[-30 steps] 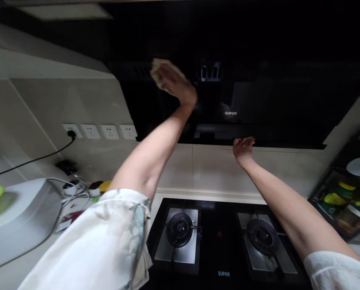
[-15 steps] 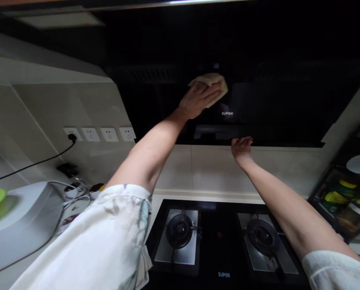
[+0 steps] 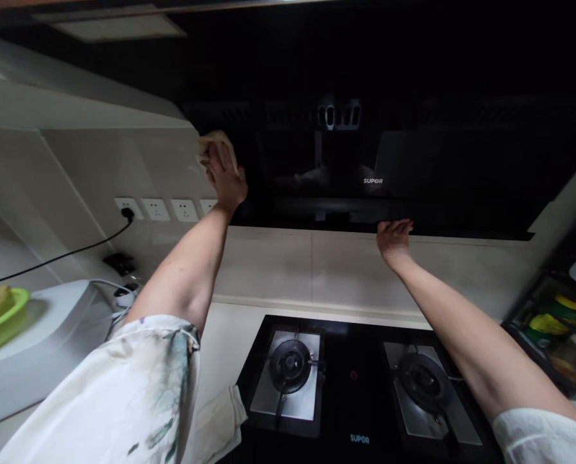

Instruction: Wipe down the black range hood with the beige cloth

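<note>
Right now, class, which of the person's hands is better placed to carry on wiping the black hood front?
Left. The left hand presses the cloth at the range hood panel's left edge, while the right hand holds no cloth and rests on its bottom lip.

Dim overall; hood [image 3: 413, 154] near-black w/ glare; edges warped.
</note>
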The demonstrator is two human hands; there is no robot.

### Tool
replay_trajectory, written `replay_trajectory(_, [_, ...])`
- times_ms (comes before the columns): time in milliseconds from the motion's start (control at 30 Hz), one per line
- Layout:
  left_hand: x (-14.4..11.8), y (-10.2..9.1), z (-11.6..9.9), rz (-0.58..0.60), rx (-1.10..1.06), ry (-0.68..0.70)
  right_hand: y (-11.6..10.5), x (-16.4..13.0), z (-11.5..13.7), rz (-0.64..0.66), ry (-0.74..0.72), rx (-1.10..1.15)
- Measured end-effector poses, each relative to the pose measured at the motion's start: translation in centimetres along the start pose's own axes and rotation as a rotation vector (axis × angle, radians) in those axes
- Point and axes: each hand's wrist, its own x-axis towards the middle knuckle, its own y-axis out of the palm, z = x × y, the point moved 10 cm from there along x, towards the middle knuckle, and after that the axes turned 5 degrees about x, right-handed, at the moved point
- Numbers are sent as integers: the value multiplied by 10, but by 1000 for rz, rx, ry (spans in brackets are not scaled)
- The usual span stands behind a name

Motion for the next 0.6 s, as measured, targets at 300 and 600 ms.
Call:
replay_trajectory(300, [-42, 38, -56, -8, -141, -187, 0, 1, 3, -22, -1, -1])
replay_trajectory(600, [-135, 74, -234, 310, 2, 524, 4, 1, -4, -59, -43, 16])
